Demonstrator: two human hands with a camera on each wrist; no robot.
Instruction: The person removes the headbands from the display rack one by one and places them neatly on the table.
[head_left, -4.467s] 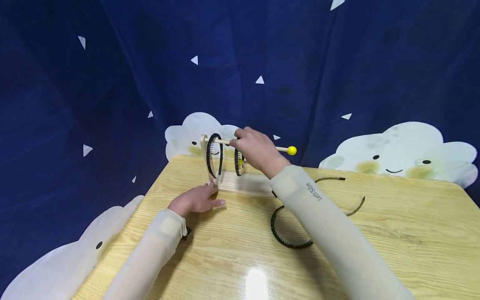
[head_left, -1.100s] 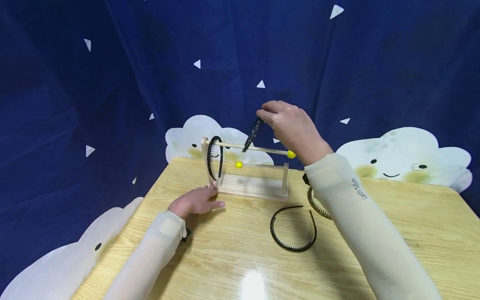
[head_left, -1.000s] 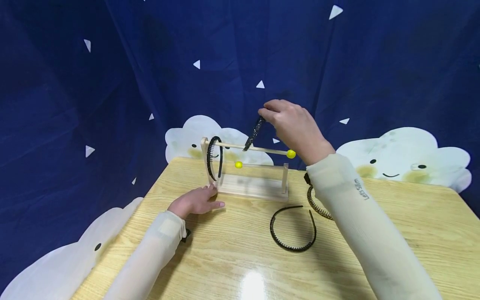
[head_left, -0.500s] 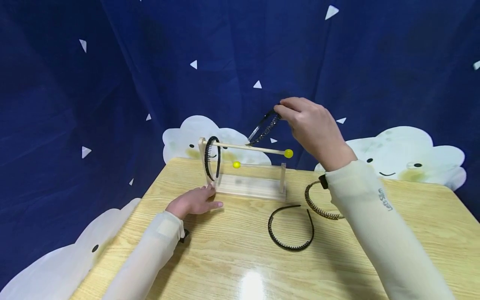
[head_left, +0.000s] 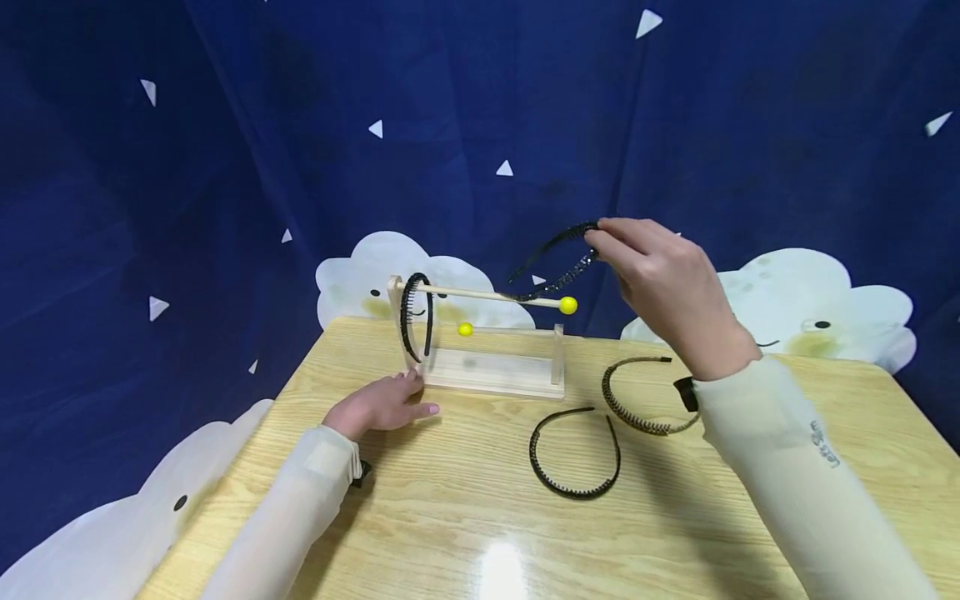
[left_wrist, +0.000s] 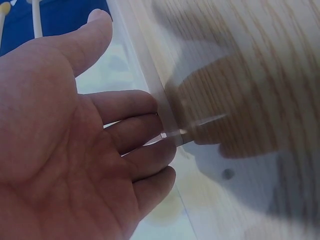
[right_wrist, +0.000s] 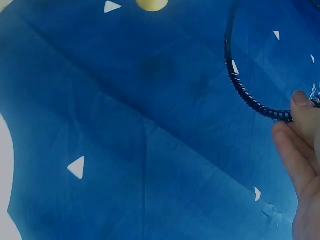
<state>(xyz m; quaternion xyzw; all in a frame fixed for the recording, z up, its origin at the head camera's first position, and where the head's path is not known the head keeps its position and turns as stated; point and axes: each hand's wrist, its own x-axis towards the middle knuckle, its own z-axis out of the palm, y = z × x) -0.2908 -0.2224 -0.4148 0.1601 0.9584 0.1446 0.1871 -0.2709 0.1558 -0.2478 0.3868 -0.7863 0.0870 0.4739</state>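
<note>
My right hand pinches a black glittery headband by its curved middle, its two ends pointing left and overlapping the upper rod of a wooden rack in the head view. In the right wrist view, thumb and fingertips grip the toothed headband. My left hand lies low at the left end of the rack's pale base, fingertips at its edge, thumb spread. The left wrist view shows those fingers extended against the edge. A black toothed headband hangs on the upper rod near the left post.
The upper rod ends in a yellow ball; a lower rod's yellow ball points left from the short right post. On the wooden table lie a thin black headband and a brownish toothed headband.
The right hand was at the upper rod with a headband hanging beneath; it has since lifted the headband up and drawn it rightward, tilting it. The left hand stays at the base.
</note>
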